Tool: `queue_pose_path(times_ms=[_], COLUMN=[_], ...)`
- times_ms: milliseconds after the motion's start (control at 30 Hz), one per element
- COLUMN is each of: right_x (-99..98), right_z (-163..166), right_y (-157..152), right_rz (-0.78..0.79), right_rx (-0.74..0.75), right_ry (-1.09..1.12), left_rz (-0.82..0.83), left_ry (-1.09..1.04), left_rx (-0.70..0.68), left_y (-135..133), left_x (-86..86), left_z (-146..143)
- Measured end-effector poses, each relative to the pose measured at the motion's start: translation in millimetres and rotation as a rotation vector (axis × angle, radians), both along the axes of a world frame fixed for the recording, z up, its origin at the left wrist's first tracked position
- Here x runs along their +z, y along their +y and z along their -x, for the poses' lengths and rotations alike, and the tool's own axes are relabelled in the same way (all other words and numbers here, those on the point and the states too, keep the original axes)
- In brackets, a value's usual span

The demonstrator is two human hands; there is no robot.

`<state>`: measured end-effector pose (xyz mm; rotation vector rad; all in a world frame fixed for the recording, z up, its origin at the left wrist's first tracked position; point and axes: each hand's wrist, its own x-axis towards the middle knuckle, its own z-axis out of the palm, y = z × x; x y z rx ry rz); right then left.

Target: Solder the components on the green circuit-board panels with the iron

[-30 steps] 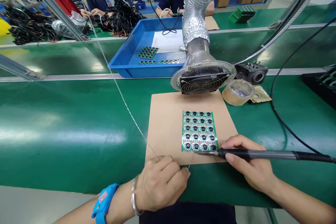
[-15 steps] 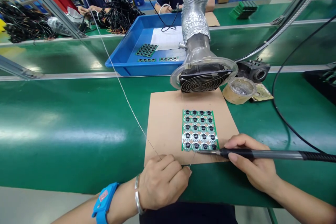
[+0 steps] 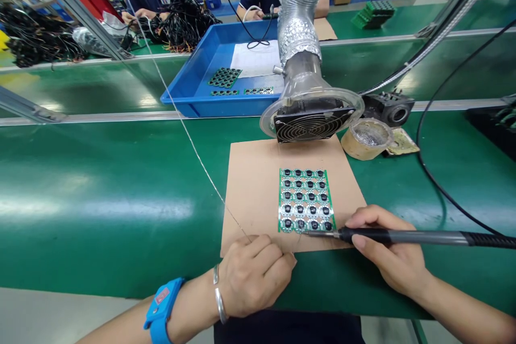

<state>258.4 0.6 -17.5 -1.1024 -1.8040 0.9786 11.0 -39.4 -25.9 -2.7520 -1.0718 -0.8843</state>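
Green bench (image 3: 100, 193) fills most of the frame, w/ a metal rail across the mid-upper part. Blue tray (image 3: 189, 88) sits upper centre, holding a white sheet (image 3: 258, 59) & a few small green boards (image 3: 226, 77). Silver flex duct (image 3: 300, 16) drops from top centre into a clear hood w/ fan grille (image 3: 311, 126), just above the cardboard sheet (image 3: 250, 193) at centre. Two other people in dark blue tops sit at the top edge; black wire bundles (image 3: 185, 13) lie by the hands of the one at upper left. Tape roll (image 3: 366, 140) sits right of the hood, a black holder (image 3: 389, 109) just behind it, near the right.

On the cardboard lies the green PCB panel (image 3: 306, 200), a grid of small round boards w/ black parts, centre-right. Soldering iron (image 3: 403, 237) lies near level from the right edge, black cable looping up at right; its tip meets the panel's bottom edge. Right hand (image 3: 389, 258), lower right, pinches the iron's grip pen-style, fingers closed round it. Left hand (image 3: 253, 277), lower centre, is curled shut, pinching solder wire (image 3: 189, 137) which runs up & left as a thin line toward the top left; short free end pokes up toward the iron tip. Blue wrist strap (image 3: 161, 309) & a silver bangle (image 3: 220, 298) on the left wrist
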Motion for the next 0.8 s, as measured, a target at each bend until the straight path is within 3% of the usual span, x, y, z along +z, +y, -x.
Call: queue_pose_path(times_ms=[433, 633, 800], right_x=[-2.3, -0.2, -2.3], right_z=[-3, -16, -24], right_y=[-1, -2, 1], right_rz=[0.076, 0.257, 0.183], right_rx=[-0.026, -0.035, -0.07], right_ry=[0.07, 0.181, 0.128], left_rz=[-0.016, 0.026, -0.014], left_ry=[-0.007, 0.0, 0.009], left_rx=[0.008, -0.009, -0.087], left_y=[4, 0, 8], left_x=[2.3, 22.9, 26.5], left_z=[-2, -13, -29])
